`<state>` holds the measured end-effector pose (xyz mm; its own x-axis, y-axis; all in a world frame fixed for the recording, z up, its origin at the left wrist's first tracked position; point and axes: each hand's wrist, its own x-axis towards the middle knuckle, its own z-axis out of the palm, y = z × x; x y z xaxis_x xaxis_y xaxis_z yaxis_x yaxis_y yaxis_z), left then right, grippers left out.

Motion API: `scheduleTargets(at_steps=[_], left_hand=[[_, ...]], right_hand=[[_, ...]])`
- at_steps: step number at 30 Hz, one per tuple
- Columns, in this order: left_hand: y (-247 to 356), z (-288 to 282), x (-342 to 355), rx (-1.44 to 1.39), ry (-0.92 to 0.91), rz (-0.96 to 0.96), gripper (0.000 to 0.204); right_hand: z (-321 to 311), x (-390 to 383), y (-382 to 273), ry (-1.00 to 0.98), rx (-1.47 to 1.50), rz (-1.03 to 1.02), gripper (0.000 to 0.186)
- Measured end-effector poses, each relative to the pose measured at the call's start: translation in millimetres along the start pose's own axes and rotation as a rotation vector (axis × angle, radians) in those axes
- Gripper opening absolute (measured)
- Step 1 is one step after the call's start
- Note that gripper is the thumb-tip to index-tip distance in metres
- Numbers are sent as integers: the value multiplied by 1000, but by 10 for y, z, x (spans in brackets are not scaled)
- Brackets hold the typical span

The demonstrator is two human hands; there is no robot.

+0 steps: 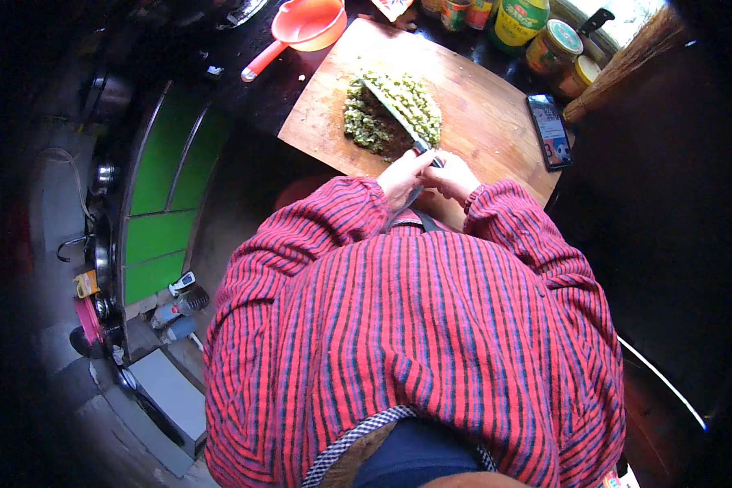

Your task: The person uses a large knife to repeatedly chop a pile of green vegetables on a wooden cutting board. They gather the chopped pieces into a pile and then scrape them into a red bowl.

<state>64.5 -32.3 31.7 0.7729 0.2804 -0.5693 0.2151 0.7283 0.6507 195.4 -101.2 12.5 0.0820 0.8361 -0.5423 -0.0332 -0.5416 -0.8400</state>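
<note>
A wooden cutting board (480, 106) lies on the dark counter ahead of me. A heap of finely chopped green vegetables (382, 114) sits at its middle. A large cleaver (392, 106) rests with its blade across the heap, its handle pointing back toward me. Both hands meet at the handle at the board's near edge. My right hand (451, 175) is closed around the dark handle. My left hand (405, 175) presses against it from the left, fingers curled. My red striped sleeves cover both forearms.
An orange plastic ladle (301, 28) lies beyond the board at the far left. Jars and bottles (545, 37) line the back right. A phone (550, 130) lies off the board's right edge, with a straw broom (626, 61) beyond it. A green tiled stove front (167, 187) stands to my left.
</note>
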Motion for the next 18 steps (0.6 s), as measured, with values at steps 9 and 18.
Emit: scheduleTargets(at_steps=[9, 18], left_hand=[[-260, -225, 151, -254, 49, -5, 21], [-266, -250, 206, 86, 25, 262, 16]], right_hand=[[496, 126, 230, 167, 284, -225, 24], [566, 42, 176, 302, 165, -199, 28]])
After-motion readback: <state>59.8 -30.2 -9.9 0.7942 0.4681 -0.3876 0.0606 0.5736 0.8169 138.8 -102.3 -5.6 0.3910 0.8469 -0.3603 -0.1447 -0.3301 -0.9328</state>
